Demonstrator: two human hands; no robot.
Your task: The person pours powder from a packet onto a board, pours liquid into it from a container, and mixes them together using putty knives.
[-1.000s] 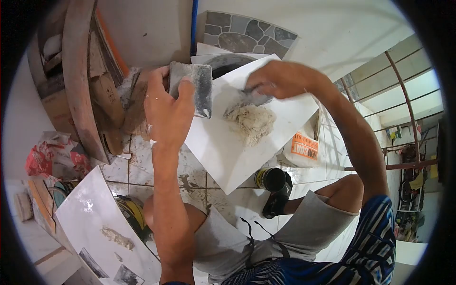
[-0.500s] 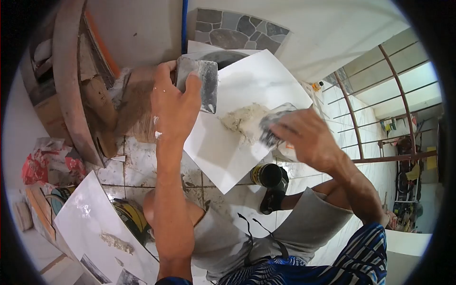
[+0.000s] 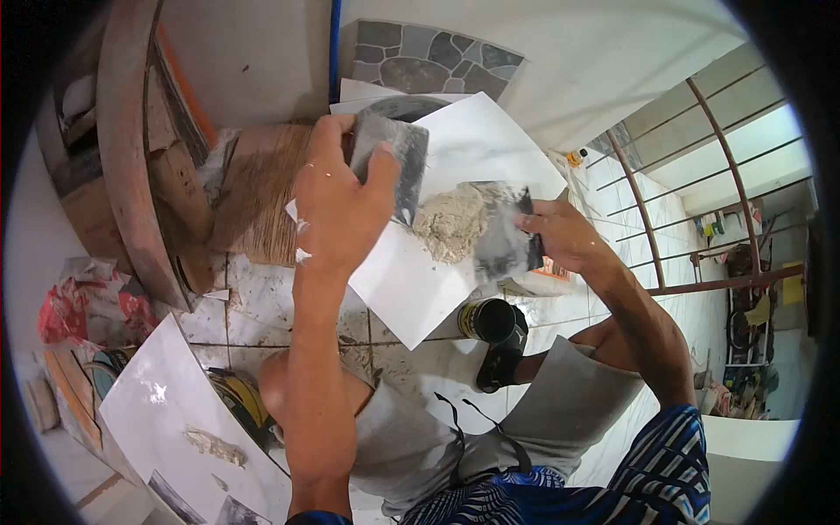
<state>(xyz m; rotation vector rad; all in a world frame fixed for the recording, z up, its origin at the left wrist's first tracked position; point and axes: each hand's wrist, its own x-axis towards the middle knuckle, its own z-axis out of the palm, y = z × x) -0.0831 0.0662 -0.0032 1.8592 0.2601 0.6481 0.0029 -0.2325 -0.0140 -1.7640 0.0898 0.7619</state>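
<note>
My left hand (image 3: 346, 197) grips a grey rectangular putty spreader (image 3: 402, 166) between thumb and fingers, tilted over the upper left of a white board (image 3: 416, 306). On that board sits a beige lump of putty (image 3: 451, 223). A second flat, dark grey putty spreader (image 3: 512, 232), smeared with pale paste, is pinched in my right hand (image 3: 564, 236). Its left side meets the lump, and part of it is slightly blurred. White smears mark my left wrist.
Below the board, an open dark can (image 3: 490, 321) stands by my foot. Another white panel (image 3: 157, 385) with dried putty (image 3: 214, 446) lies lower left. Cardboard (image 3: 262, 192) and a curved wooden piece (image 3: 131, 149) stand at left. Metal bars (image 3: 722, 149) are at right.
The left spreader has moved right, closer to the putty. My right hand has shifted slightly right, its spreader now flatter against the lump, which looks more gathered and heaped.
</note>
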